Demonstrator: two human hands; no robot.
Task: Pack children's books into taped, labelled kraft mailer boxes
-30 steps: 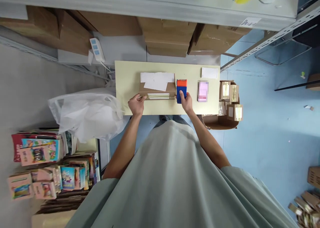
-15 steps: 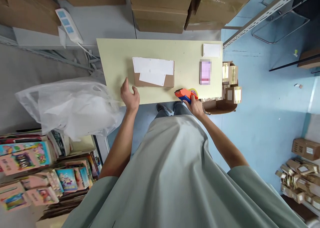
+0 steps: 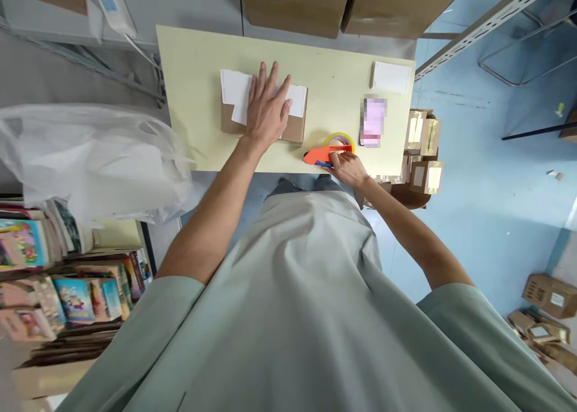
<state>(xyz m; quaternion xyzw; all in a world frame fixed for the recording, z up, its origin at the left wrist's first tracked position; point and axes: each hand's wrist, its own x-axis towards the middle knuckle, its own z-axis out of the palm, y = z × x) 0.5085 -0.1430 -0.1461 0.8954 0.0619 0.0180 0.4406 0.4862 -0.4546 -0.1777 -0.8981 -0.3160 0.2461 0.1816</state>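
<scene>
Fingers spread, my left hand (image 3: 269,109) lies flat over the white paper sheets (image 3: 235,88) on top of a small brown cardboard box (image 3: 294,130). Part of the papers and the box top is hidden beneath it. My right hand (image 3: 347,168) grips an orange and blue tape dispenser (image 3: 319,154) near the table's front edge. A roll of yellowish tape (image 3: 339,136) shows in the dispenser, which is to the right of the box and apart from it.
On the pale yellow table (image 3: 198,63), a pink-screened phone (image 3: 373,121) and a white stack of labels (image 3: 391,76) lie at the right. An open carton with small boxes (image 3: 426,177) stands right of the table. A large white plastic bag (image 3: 94,159) bulges at the left.
My left hand has moved from beside the box onto its papers. The dispenser has shifted slightly left and up and turned, still in my right hand. The view has also shifted.
</scene>
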